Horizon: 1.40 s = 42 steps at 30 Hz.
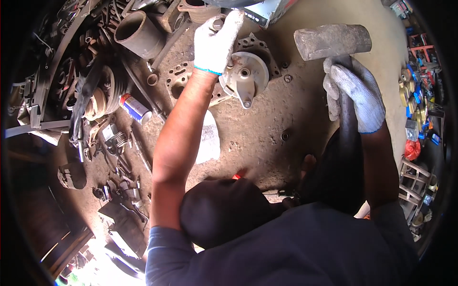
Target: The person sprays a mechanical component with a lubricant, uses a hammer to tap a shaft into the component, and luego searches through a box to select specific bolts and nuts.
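On the bare ground, upper left: one metal cylinder (139, 35), open-mouthed, its inside too dark to read. One spray can (135, 108), red, white and blue, lying on its side; contents hidden. One hammer (332, 42), upper right, its handle wrapped by the fingers of the right hand (355, 90). One bolt-like metal piece (217, 23), upper centre, gripped in the curled fingers of the left hand (215, 45). One round metal disc (257, 76) with lever, near that hand, over perforated metal (253, 43). One pale sheet (208, 140), partly behind the left forearm (179, 128). Dark clothing (296, 243) blocks the lower ground.
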Each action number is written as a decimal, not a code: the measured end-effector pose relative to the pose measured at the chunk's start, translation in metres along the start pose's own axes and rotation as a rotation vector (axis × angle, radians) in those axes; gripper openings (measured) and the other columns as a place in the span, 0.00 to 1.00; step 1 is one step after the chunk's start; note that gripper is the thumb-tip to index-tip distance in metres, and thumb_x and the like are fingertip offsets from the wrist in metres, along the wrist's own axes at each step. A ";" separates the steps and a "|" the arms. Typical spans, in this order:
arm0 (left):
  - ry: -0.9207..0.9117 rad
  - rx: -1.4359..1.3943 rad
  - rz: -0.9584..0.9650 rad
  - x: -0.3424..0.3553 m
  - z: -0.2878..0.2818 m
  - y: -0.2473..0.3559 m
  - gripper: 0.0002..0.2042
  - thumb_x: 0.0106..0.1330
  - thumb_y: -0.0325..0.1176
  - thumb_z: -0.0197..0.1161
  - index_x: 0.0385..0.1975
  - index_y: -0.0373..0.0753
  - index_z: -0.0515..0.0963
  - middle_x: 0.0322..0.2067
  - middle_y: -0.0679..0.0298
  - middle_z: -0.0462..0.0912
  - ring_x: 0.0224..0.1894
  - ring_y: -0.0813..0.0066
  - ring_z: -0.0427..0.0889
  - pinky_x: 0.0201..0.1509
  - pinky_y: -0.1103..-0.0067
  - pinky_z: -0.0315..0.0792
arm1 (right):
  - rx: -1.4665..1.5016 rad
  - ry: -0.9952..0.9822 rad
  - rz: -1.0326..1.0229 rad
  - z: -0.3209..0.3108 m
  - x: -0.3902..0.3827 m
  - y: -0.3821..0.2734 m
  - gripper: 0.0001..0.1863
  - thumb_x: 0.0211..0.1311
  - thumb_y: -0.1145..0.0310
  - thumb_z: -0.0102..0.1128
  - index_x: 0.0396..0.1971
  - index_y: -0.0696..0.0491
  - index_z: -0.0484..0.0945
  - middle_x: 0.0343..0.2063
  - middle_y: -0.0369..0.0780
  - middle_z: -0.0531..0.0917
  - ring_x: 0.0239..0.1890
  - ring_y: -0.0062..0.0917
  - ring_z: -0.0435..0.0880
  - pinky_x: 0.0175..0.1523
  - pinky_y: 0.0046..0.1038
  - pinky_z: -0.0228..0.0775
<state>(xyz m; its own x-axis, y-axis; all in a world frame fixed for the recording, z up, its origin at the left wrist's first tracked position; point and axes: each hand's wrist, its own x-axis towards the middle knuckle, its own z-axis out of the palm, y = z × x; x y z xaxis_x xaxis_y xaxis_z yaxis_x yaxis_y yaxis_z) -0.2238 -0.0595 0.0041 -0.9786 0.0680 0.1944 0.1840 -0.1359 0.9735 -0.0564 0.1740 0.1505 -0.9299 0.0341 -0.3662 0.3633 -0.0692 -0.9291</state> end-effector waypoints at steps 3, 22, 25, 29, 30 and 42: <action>-0.039 0.027 -0.026 0.001 -0.003 -0.004 0.15 0.70 0.40 0.70 0.27 0.34 0.82 0.19 0.74 0.76 0.25 0.87 0.69 0.29 0.81 0.68 | -0.029 -0.032 -0.022 0.000 0.000 0.000 0.12 0.73 0.66 0.61 0.49 0.57 0.79 0.25 0.37 0.80 0.20 0.21 0.79 0.22 0.24 0.72; -0.264 0.016 0.010 -0.016 -0.016 0.017 0.13 0.72 0.36 0.68 0.26 0.36 0.82 0.19 0.74 0.75 0.24 0.88 0.68 0.27 0.82 0.64 | -0.344 -0.095 -0.103 0.037 0.000 0.008 0.10 0.71 0.73 0.64 0.48 0.60 0.80 0.25 0.37 0.83 0.22 0.18 0.81 0.29 0.24 0.73; -0.284 0.098 0.077 -0.013 -0.019 0.010 0.12 0.73 0.35 0.66 0.27 0.36 0.82 0.20 0.74 0.76 0.24 0.88 0.69 0.28 0.81 0.64 | -0.273 -0.115 -0.112 0.037 0.002 0.009 0.09 0.72 0.73 0.63 0.48 0.59 0.80 0.25 0.37 0.82 0.22 0.18 0.80 0.29 0.24 0.72; -0.379 0.148 0.199 -0.002 -0.032 0.001 0.13 0.74 0.38 0.65 0.28 0.37 0.82 0.19 0.74 0.75 0.23 0.86 0.68 0.28 0.80 0.65 | -0.310 -0.100 -0.118 0.040 0.006 0.009 0.09 0.73 0.72 0.62 0.47 0.59 0.79 0.25 0.37 0.82 0.21 0.18 0.80 0.28 0.25 0.72; -0.406 0.063 0.090 0.004 -0.034 -0.003 0.14 0.74 0.40 0.64 0.29 0.36 0.82 0.19 0.73 0.74 0.23 0.85 0.68 0.28 0.80 0.65 | -0.292 -0.104 -0.115 0.040 0.007 0.009 0.09 0.73 0.72 0.61 0.47 0.59 0.79 0.25 0.37 0.82 0.21 0.19 0.80 0.28 0.25 0.72; -0.342 0.206 0.080 0.010 -0.009 -0.026 0.14 0.74 0.40 0.66 0.43 0.33 0.85 0.32 0.70 0.86 0.35 0.85 0.77 0.41 0.80 0.75 | -0.438 -0.080 -0.183 0.034 0.019 0.009 0.13 0.73 0.66 0.64 0.49 0.59 0.79 0.26 0.38 0.83 0.22 0.19 0.82 0.29 0.23 0.74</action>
<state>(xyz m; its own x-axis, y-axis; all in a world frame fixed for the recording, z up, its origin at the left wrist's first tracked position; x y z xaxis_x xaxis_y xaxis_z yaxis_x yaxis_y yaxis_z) -0.2387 -0.0641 -0.0206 -0.8795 0.3952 0.2652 0.3068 0.0446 0.9507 -0.0722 0.1403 0.1368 -0.9760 -0.0711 -0.2057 0.1675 0.3579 -0.9186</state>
